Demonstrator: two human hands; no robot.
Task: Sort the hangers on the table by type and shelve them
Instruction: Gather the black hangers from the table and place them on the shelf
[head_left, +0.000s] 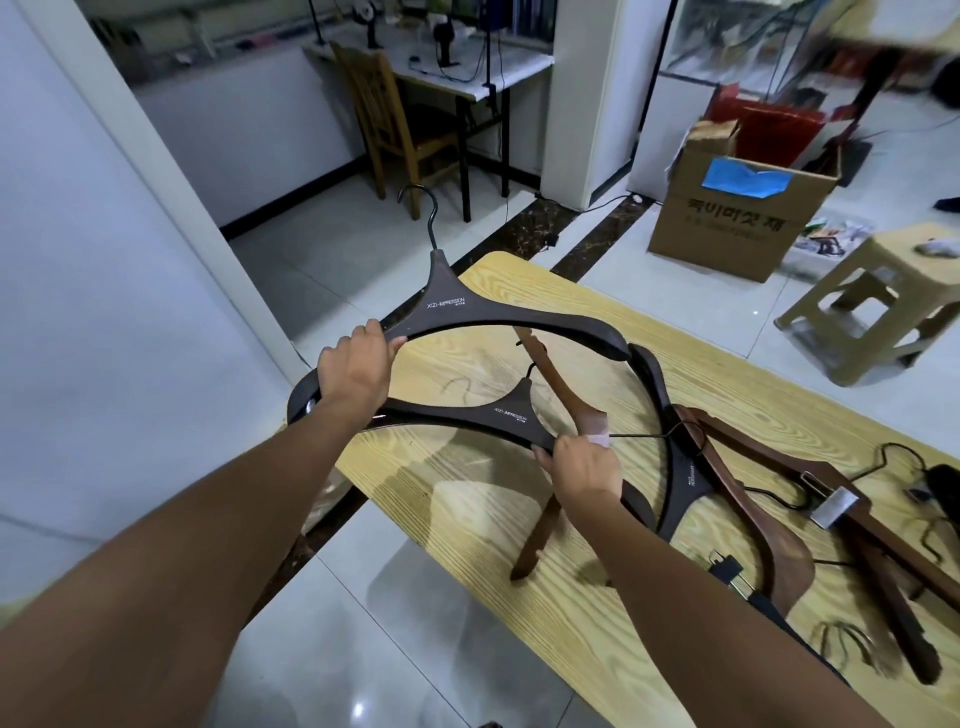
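Two dark hangers, held above the table (519, 613): top hanger (467, 312), one arm gripped by left hand (356, 371); lower hanger (498, 421), one arm gripped by right hand (584, 467). Brown hangers (784, 556) lie on the table, right.

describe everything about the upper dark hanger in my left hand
The dark brown wide-shouldered wooden-looking hanger has a black metal hook pointing away and white lettering near its neck. It is lifted above the pale wood-grain table, tilted, with the left hand gripping its left arm; its right shoulder end reaches over the table.
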